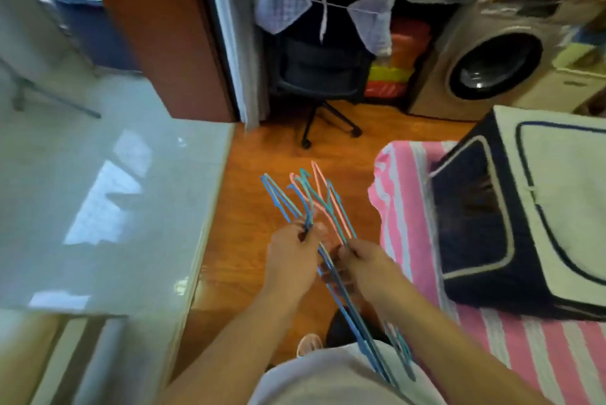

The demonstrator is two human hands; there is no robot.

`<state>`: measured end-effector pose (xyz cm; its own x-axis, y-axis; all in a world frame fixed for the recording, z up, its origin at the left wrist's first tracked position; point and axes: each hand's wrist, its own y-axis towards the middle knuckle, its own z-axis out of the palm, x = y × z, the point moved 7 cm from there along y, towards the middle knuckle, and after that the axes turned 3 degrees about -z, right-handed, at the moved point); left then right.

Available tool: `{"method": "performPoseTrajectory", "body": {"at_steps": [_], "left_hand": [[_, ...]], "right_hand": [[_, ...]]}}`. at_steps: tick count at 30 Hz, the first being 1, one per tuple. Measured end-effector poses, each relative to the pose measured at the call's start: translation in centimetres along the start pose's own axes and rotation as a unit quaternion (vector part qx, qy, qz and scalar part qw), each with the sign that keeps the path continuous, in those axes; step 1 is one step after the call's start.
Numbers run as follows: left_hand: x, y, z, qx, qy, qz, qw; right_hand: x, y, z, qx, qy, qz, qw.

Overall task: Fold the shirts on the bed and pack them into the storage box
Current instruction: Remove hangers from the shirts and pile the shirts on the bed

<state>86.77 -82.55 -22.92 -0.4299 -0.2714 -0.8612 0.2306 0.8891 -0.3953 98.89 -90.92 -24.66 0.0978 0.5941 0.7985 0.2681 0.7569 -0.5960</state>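
Your left hand and right hand both grip a bundle of hangers, fingers curled round the wires. No shirts show on the bed (much of it lies out of view), and the box sits shut on it, so packing looks done or nearly so.

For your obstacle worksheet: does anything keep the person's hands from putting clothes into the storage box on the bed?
Yes. Both the left hand and right hand grip a bundle of hangers, and the storage box looks closed.
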Motion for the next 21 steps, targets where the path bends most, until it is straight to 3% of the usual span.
{"method": "performPoseTrajectory", "body": {"at_steps": [6, 8, 13, 17, 21], "left_hand": [[0.3, 4.4, -12.5, -0.106, -0.076, 0.004, 0.991], [1.8, 6.7, -15.7, -0.146, -0.125, -0.038, 0.981], [4.1, 13.5, -25.6, -0.277, -0.249, -0.14, 0.917], [2.5, 16.6, -33.1, -0.321, -0.358, -0.125, 0.868], [2.9, 17.2, -40.9, -0.383, -0.443, -0.12, 0.802]], "right_hand": [[5.9, 10.0, 11.0, 0.126, -0.062, 0.0, 0.99], [8.3, 13.3, 14.9, 0.18, -0.074, -0.001, 0.981], [13.4, 20.0, 24.5, 0.355, -0.117, 0.036, 0.927], [19.1, 22.3, 33.1, 0.478, -0.157, 0.064, 0.862], [24.7, 22.7, 41.7, 0.546, -0.23, 0.058, 0.803]]}}
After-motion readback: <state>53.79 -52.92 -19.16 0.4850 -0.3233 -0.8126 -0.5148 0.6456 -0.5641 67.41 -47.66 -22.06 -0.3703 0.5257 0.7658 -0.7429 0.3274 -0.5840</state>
